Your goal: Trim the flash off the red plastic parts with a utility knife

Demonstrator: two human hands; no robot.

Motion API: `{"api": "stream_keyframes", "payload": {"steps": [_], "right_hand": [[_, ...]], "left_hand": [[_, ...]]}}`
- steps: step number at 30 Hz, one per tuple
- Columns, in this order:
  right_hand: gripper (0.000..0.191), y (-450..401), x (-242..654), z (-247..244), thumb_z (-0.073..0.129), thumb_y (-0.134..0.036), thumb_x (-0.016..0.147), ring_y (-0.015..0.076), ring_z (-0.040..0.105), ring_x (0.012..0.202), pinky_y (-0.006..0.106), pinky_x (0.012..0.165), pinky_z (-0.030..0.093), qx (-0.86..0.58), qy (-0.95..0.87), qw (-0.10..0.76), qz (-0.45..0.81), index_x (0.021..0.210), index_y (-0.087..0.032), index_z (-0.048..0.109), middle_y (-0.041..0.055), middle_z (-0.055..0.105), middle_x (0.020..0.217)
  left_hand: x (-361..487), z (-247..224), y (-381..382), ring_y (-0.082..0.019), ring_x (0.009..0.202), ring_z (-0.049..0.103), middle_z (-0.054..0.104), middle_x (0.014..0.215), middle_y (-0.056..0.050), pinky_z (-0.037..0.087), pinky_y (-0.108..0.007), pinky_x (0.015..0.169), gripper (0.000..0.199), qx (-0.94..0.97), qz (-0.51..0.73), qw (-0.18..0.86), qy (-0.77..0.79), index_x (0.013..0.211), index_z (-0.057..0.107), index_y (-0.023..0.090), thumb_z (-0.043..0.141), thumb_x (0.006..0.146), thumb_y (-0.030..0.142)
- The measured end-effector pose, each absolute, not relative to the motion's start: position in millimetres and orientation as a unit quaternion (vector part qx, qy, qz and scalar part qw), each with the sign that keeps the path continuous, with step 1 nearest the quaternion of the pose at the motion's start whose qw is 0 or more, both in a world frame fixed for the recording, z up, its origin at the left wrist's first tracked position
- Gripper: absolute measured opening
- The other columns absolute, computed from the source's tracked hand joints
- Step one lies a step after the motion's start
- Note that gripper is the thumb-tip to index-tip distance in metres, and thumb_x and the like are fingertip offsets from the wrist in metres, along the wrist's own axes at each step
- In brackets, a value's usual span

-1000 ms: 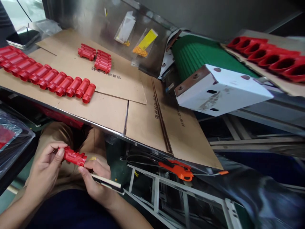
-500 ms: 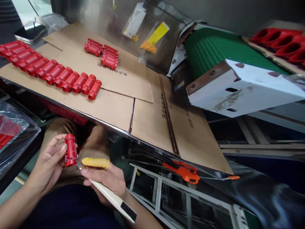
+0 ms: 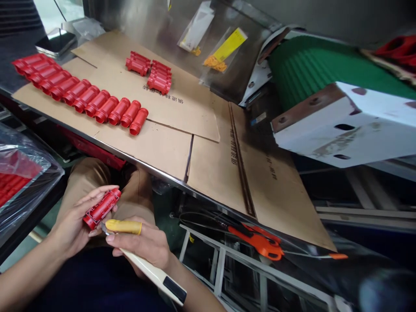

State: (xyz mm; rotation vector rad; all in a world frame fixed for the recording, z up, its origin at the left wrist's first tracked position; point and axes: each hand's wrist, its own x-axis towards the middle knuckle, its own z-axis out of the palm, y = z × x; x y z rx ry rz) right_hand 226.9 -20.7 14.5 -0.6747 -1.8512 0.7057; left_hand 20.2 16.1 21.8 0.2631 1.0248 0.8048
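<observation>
My left hand (image 3: 73, 221) is closed around a red plastic tube (image 3: 102, 209) with raised, pale-edged lines on its side. The tube leans with its upper end to the right, above my lap. In my right hand (image 3: 143, 240) is a cream-handled knife (image 3: 152, 273) with a dark patch near the handle's end. A yellow finger cot (image 3: 123, 226) covers the index finger, which points along the short metal tip. That tip lies close beside the tube's lower end; whether it touches is too small to tell.
A row of red tubes (image 3: 97, 104) and several ribbed red parts (image 3: 159, 78) lie on cardboard (image 3: 156, 147) over the bench. To the right stands a green conveyor belt (image 3: 312, 65) with a white metal frame. Orange-handled snips (image 3: 266, 247) hang below the edge. A plastic-lined bin (image 3: 48, 167) stands left.
The tube has tipped from nearly upright to a slant, its top leaning right. The knife tip stays near its lower end. The whole view has shifted, so the bench appears further right.
</observation>
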Motion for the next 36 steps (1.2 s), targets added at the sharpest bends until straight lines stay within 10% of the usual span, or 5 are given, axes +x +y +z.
{"api": "stream_keyframes", "payload": {"steps": [20,27,36], "right_hand": [[0.033,-16.6,227.4,18.3,0.074,-0.016,0.109,0.0221,0.085,0.111,0.031,0.099,0.073,-0.259,-0.797,0.463,0.289,0.142,-0.012,0.073,0.0143,0.086,0.122],[0.021,-15.2,227.0,15.7,0.069,-0.012,0.111,0.0207,0.083,0.117,0.033,0.103,0.072,-0.265,-0.763,0.470,0.356,0.131,-0.014,0.074,0.0136,0.085,0.123],[0.020,-19.2,229.1,39.4,0.059,-0.023,0.119,0.0172,0.084,0.113,0.025,0.102,0.069,-0.211,-0.821,0.394,0.355,0.131,-0.015,0.073,0.0089,0.087,0.121]], "left_hand": [[24.3,11.4,14.2,-0.019,0.077,0.075,0.082,0.093,-0.015,0.060,-0.020,0.064,0.051,0.118,0.357,0.792,0.480,0.126,0.084,0.018,0.096,0.083,0.044],[22.0,13.6,10.9,-0.007,0.044,0.049,0.078,0.083,-0.008,0.030,-0.014,0.035,0.049,0.114,0.352,0.803,0.467,0.123,0.085,0.019,0.096,0.082,0.045],[24.6,17.2,15.2,-0.008,0.045,0.055,0.081,0.086,-0.012,0.040,-0.015,0.038,0.039,0.108,0.380,0.807,0.440,0.119,0.084,0.014,0.092,0.087,0.035]]}}
